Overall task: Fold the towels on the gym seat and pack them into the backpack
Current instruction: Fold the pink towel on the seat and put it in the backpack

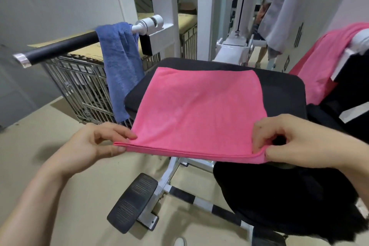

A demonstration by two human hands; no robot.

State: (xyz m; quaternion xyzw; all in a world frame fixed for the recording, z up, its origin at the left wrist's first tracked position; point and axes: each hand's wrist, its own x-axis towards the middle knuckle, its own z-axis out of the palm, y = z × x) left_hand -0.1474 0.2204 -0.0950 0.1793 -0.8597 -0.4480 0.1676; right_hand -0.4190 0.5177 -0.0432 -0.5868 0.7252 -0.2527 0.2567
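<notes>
A: Pink towel [197, 110], doubled, is being held flat on the gym seat [283, 86] at centre frame, its near corners being pinched by the left hand [95, 144] and right hand [295, 142]. What is being risked?
B: Layers are probably being left free to slip apart if pulled unevenly. Blue towel [119, 70], upper left, and second pink towel [319, 62], right, are being left hanging.
</notes>
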